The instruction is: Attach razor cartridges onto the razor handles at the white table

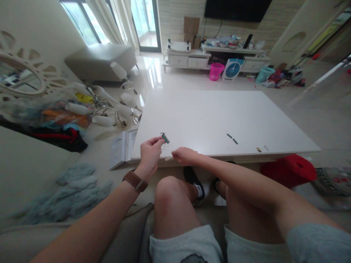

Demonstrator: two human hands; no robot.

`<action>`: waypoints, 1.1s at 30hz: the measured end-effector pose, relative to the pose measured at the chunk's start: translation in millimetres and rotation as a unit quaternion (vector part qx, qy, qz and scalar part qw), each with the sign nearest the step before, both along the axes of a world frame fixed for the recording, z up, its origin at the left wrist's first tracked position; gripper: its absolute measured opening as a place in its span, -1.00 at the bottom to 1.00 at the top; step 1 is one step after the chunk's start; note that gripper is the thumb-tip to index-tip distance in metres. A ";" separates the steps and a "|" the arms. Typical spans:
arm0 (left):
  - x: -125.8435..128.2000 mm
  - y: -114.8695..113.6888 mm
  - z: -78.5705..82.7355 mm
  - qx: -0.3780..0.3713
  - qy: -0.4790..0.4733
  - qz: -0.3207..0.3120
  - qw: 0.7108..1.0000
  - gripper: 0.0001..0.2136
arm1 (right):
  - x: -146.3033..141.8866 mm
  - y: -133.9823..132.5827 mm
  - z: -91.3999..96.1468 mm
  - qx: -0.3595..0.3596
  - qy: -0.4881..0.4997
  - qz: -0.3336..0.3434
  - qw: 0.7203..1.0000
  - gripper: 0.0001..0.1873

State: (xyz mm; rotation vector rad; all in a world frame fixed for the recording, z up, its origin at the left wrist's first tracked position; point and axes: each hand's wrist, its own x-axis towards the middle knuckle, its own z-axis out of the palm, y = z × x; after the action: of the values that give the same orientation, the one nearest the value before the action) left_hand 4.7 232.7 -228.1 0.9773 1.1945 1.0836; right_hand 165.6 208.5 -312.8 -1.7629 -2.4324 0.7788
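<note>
My left hand (150,151) is closed in a pinch above the near left part of the white table (203,113). Between its thumb and fingers is a small dark-and-green strip-shaped piece (166,138), too small to identify. To the right and slightly lower, my right hand (185,155) is closed at the table's near edge. A thin pale stick-like piece (169,159) pokes out from its fingers. Something clear and small (166,146) lies on the tabletop beneath the green piece. Two dark strips (232,138) lie further right.
Small brownish bits (259,149) lie near the table's right front edge. A red roll (290,170) stands on the floor at right. Lamp arms with white shades (126,98) and a white molded tray (119,149) are on the left. Beyond the table is a pink basket (216,71).
</note>
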 end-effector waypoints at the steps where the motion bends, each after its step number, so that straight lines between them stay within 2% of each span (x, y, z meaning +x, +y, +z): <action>1: -0.2 0.1 -0.3 -0.001 -0.001 -0.001 1.000 -0.74 | 3.1 3.8 2.1 0.012 0.000 -0.029 1.000 -0.81; 4: -0.4 0.5 -1.1 0.001 0.001 -0.004 1.000 -0.72 | 9.1 8.3 1.7 0.016 -0.004 -0.095 0.995 -0.80; 6: -0.4 0.6 -1.4 0.003 0.003 -0.003 1.000 -0.72 | 6.3 2.9 -3.5 0.002 -0.006 -0.095 0.995 -0.78; 8: -0.3 0.7 -1.7 0.001 0.003 -0.001 1.000 -0.73 | -2.1 -6.6 -9.8 -0.024 -0.004 -0.055 0.998 -0.80; 10: -0.2 0.6 -1.8 -0.004 0.004 0.000 1.000 -0.74 | -11.6 -14.0 -13.9 -0.053 0.009 0.020 0.998 -0.84; 12: -0.3 0.3 -1.5 -0.005 0.004 0.001 1.000 -0.74 | -16.5 -13.7 -13.5 -0.052 0.032 0.071 0.996 -0.87; 14: -0.3 -0.1 -0.7 -0.006 0.003 0.001 1.000 -0.74 | -12.0 -3.8 -8.1 -0.013 0.049 0.043 0.998 -0.85; 17: -0.3 -0.8 0.5 -0.006 0.003 -0.002 1.000 -0.73 | 15.8 20.6 5.7 0.032 0.037 -0.075 0.996 -0.85; 21: -0.1 -1.5 0.4 -0.004 0.004 -0.001 1.000 -0.73 | 80.4 39.5 21.7 0.029 0.014 -0.127 0.991 -0.81; 23: 0.0 -1.7 -0.1 -0.005 0.005 -0.001 1.000 -0.74 | 111.8 37.3 24.9 -0.008 0.008 -0.126 0.992 -0.77; 26: -0.1 -2.0 -0.5 -0.007 0.004 -0.004 1.000 -0.75 | 137.2 26.9 22.2 -0.137 -0.004 -0.107 0.985 -0.69; 27: -0.2 -2.2 -0.5 -0.007 0.003 -0.006 1.000 -0.75 | 137.3 23.5 19.5 -0.158 -0.010 -0.098 0.983 -0.67; 29: -0.4 -2.4 -0.1 -0.007 0.004 -0.008 1.000 -0.75 | 124.8 18.5 12.2 -0.155 -0.020 -0.078 0.985 -0.67; 33: -0.4 -2.7 -0.2 -0.005 0.016 -0.012 1.000 -0.71 | 69.1 13.7 -4.7 -0.087 -0.019 -0.062 0.994 -0.75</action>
State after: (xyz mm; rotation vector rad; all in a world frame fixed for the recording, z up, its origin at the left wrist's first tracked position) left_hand 4.3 230.0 -228.3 1.0015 1.2093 1.0448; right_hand 234.7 222.2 -317.5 -1.9851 -2.3138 0.9780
